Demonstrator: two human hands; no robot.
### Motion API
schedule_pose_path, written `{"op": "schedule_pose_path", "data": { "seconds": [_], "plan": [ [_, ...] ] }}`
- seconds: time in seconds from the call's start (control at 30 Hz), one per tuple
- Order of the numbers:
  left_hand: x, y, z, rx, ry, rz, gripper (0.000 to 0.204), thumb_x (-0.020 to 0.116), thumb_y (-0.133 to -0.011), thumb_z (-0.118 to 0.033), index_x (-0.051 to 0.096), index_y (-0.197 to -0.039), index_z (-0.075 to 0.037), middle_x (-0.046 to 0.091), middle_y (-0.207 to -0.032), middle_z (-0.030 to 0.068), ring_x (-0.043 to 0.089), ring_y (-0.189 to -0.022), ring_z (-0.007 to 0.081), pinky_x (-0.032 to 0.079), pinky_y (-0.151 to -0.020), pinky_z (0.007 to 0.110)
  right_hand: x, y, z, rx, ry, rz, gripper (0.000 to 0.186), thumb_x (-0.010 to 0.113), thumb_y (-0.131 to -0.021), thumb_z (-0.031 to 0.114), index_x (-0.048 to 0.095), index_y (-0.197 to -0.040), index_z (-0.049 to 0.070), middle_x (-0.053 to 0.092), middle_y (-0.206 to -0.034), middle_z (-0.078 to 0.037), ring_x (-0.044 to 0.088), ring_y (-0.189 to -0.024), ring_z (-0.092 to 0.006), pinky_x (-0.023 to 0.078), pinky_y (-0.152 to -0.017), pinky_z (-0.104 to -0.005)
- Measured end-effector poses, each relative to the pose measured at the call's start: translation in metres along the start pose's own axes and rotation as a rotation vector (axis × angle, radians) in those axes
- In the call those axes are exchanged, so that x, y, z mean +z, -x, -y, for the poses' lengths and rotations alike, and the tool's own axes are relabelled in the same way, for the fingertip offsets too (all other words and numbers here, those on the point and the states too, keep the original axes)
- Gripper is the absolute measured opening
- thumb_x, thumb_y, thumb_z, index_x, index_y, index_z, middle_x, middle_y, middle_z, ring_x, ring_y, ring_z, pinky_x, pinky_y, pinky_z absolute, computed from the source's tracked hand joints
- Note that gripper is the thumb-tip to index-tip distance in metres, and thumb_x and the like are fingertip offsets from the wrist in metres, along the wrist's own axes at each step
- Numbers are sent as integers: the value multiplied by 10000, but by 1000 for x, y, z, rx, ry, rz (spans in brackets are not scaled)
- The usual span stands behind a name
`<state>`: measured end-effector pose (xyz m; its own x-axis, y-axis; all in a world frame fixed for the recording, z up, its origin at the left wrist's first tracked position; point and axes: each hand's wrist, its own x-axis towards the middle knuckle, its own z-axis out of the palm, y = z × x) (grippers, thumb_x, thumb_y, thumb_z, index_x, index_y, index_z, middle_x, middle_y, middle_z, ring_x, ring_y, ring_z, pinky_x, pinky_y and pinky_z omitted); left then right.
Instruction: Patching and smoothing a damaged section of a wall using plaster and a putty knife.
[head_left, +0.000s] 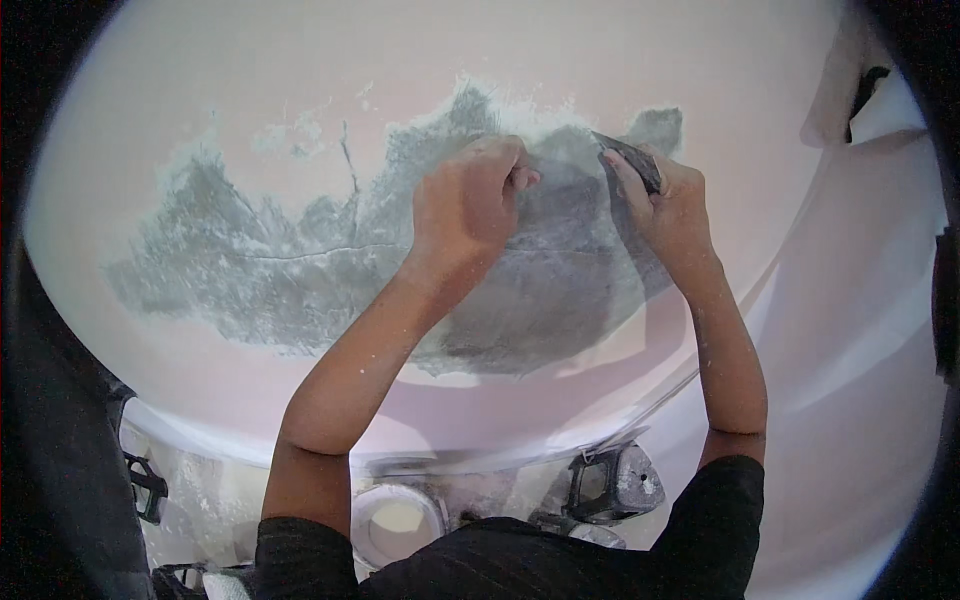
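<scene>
A pale pinkish-white curved surface (300, 60) spreads in front of me, with a large ragged grey patch (300, 250) across its middle. Thin crack-like lines run over the patch. My left hand (468, 198) is closed with its fingers curled under, over the upper middle of the patch; whatever it may hold is hidden. To its right, my right hand (672, 200) grips a dark flat piece (635, 165) between thumb and fingers, its pointed end towards the upper left. That piece lies at the upper right of the patch; its exact kind is unclear.
Below the surface's near rim stands a round white container (398, 525). A dusty dark box-like object (615, 485) is right of it. Another large pale curved surface (850, 350) rises at the right. Black material (60, 420) fills the lower left.
</scene>
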<state>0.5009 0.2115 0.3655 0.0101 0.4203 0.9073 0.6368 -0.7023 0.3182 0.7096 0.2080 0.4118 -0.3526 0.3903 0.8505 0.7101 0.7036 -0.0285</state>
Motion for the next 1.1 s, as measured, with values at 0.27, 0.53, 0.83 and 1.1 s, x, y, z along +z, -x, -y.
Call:
{"op": "schedule_pose_path", "data": {
  "seconds": [0.27, 0.53, 0.83, 1.1],
  "plan": [
    [-2, -1, -8, -14, 26, 17, 60, 540, -822, -58, 571, -771, -67, 655, -812, 83, 641, -807, 306, 482, -650, 413, -5, -1, 11, 83, -9, 26, 203, 608, -926, 195, 654, -999, 11, 651, -777, -191, 648, -665, -298, 496, -630, -353],
    [-5, -2, -5, -2, 21, 54, 54, 527, -819, -47, 563, -788, -73, 658, -818, 70, 640, -823, 305, 482, -658, 420, -8, -6, 9, 6, 76, 82, 186, 595, -927, 196, 615, -938, 12, 606, -726, -198, 616, -651, -327, 476, -610, -389],
    [-2, -5, -11, 48, -129, 22, 54, 526, -816, -74, 564, -778, -74, 628, -788, 95, 627, -809, 321, 479, -658, 427, -13, -16, 12, -14, 82, 163, 162, 586, -924, 187, 586, -920, 26, 600, -758, -215, 600, -688, -380, 465, -624, -423],
    [-4, -3, -6, 10, -109, -1, 65, 606, -796, -37, 565, -759, -69, 657, -772, 101, 650, -758, 319, 477, -617, 394, -23, -17, 39, 12, 3, 133, 188, 567, -925, 170, 624, -1012, 12, 642, -856, -208, 623, -788, -388, 488, -697, -414]
  ]
}}
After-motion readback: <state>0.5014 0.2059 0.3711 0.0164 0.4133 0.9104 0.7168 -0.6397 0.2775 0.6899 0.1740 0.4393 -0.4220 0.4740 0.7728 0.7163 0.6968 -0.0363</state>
